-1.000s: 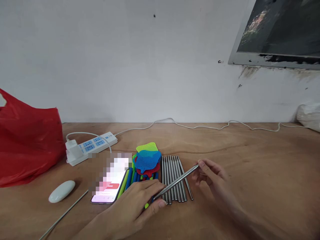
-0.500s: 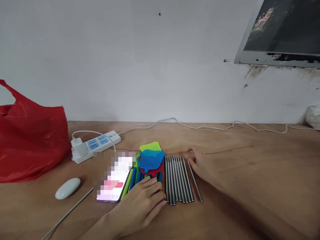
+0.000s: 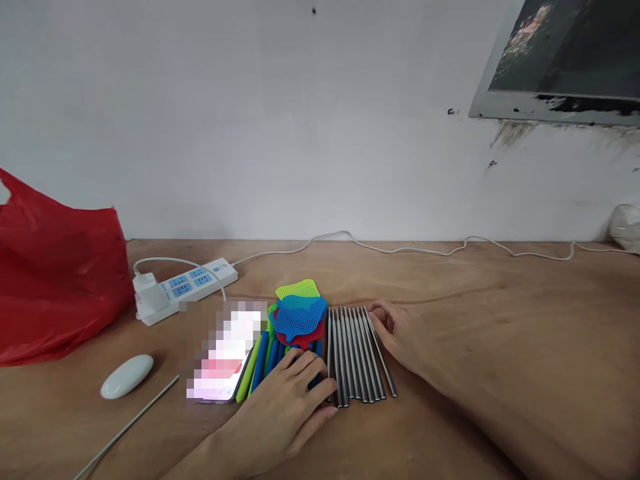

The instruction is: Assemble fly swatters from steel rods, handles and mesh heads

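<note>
Head camera: the rightmost metal stick (image 3: 385, 365) lies closer to its neighbours now than it did half a second ago, when it sat clearly apart from them. A second ago a stick was held up between both hands; now neither hand holds one raised. I judge the move to be one of setting it in line, since its far end now sits close to the row of metal sticks (image 3: 349, 360), while its near end still slants a little to the right.

The right hand (image 3: 403, 337) rests on the counter (image 3: 500, 347) with its fingers curled at that stick's far end. They seem to touch it (whether they pinch it or merely nudge it, I cannot tell). The left hand (image 3: 285, 400) lies across the swatter handles (image 3: 259, 360), its fingers loosely spread and its thumb parted from them, near the left side of the row; no firm grip shows, though the undersides of the fingers are hidden.

Just left of the sticks, beyond the left hand, a blue swatter head (image 3: 299, 319) overlaps a yellow-green swatter head (image 3: 299, 287) on its far side and a red swatter head (image 3: 314, 335) on its near side. Further left lies a phone (image 3: 235, 340), partly blurred out, with a white power strip (image 3: 190, 285) farther back.
</note>
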Motion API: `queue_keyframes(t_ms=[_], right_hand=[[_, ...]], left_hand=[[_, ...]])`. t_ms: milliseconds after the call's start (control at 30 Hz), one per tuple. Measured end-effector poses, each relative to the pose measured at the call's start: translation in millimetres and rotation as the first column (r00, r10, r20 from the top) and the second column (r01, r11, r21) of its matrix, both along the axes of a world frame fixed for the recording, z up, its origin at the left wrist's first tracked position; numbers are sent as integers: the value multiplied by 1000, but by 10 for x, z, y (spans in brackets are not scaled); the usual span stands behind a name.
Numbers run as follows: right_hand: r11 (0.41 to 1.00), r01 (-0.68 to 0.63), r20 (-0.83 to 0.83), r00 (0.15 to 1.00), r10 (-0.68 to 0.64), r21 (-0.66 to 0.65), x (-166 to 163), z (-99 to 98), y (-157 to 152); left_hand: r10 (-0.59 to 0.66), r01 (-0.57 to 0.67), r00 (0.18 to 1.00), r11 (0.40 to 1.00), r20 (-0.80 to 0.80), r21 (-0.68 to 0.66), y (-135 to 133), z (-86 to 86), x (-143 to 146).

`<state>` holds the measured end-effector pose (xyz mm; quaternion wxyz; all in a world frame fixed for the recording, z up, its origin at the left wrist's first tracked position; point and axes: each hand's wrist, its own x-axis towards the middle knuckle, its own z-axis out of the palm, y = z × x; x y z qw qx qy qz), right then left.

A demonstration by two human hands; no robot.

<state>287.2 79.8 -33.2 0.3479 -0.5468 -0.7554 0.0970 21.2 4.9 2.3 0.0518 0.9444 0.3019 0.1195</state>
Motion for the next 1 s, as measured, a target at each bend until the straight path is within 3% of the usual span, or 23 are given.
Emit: queue_keyframes(t_ms=[367, 600, 833, 1000], right_hand=[[997, -48, -103, 993, 55, 66, -80, 29, -63], [996, -69, -101, 992, 75, 57, -102, -15, -88], [994, -95, -117, 988, 101, 58, -98, -79, -72], [994, -95, -140, 985, 102, 60, -95, -106, -64]], left_hand=[[206, -209, 977, 976, 51, 64, -100, -142, 125], [253, -257, 962, 966, 105, 31, -137, -141, 138], [284, -309, 938, 945, 198, 106, -177, -155, 142], [330, -345, 913, 938, 240, 24, -215, -102, 150]])
